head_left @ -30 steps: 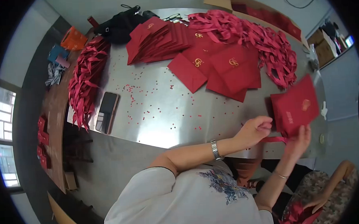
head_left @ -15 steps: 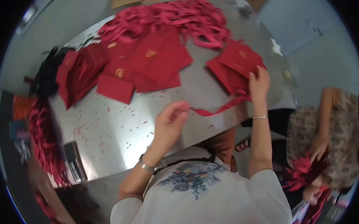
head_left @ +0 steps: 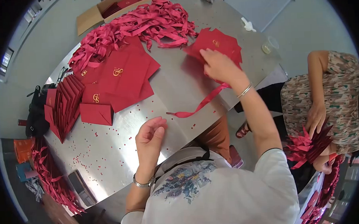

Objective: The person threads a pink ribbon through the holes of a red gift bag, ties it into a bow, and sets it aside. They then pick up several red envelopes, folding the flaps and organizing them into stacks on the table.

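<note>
My left hand [head_left: 149,140] is above the metal table near its front edge, fingers loosely curled, with nothing between them. The free end of a red ribbon [head_left: 199,106] lies just to its right. My right hand [head_left: 221,66] reaches over the small pile of red envelopes [head_left: 216,42] on the right, its fingertips at the pile's lower left edge. What those fingers hold, if anything, is hidden. The ribbon runs from beneath this hand. Larger red envelopes with gold print [head_left: 123,72] are spread at the left, beside a standing row of folded ones [head_left: 67,101].
Tangled red ribbons [head_left: 155,23] are heaped at the back, before a cardboard box [head_left: 89,22]. A phone [head_left: 82,187] lies at the front left. A plastic cup [head_left: 269,45] stands on the right. Another person [head_left: 323,93] at the right holds red items.
My left hand has let go of the ribbon's end. My right hand has moved from the pile's right side to its lower left. The camera view has shifted.
</note>
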The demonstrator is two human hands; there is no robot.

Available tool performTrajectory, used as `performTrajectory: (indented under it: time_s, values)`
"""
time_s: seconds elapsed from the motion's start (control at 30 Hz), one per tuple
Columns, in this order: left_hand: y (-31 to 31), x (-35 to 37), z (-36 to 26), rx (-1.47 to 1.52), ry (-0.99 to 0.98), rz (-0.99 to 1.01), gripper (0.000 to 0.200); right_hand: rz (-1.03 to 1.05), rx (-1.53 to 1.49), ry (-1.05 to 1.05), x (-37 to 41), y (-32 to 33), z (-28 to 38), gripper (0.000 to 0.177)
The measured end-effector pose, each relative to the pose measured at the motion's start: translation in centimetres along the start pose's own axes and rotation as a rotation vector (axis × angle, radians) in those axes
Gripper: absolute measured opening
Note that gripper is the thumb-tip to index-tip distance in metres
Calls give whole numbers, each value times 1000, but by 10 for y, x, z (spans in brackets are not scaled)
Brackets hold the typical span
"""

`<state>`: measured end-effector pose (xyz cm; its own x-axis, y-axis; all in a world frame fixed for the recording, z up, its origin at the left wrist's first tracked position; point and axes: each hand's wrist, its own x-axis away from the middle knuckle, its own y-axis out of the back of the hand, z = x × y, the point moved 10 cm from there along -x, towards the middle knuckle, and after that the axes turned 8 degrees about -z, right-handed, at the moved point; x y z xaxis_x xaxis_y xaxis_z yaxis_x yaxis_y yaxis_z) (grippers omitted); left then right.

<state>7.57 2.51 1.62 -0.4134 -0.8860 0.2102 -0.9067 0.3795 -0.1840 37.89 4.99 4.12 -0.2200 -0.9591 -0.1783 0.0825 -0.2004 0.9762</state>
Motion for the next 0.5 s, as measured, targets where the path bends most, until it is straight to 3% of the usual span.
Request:
performTrajectory:
  time_s: [0.07, 0.17, 0.27, 0.33, 0.4, 0.5]
  values:
    - [1, 2, 2, 18, 18, 3, 26, -115, -1, 32, -4, 26, -12, 42]
    - [3, 3, 5, 31, 16, -6, 27, -277, 30, 97, -5, 52, -38, 45]
    - [5, 1, 2, 35, -7, -11, 26, -236, 176, 170, -2, 39, -56, 49]
    - [4, -1, -9, -22, -69, -12, 26, -216, 175, 95, 4, 19, -72, 47]
    - [8, -4, -22, -82, -150, -28, 25, -217, 335, -150, 21, 13, -92, 47]
    - [12, -10, -42, -300, -343, -93, 26, -401, -62, -118, 37, 30, -69, 43]
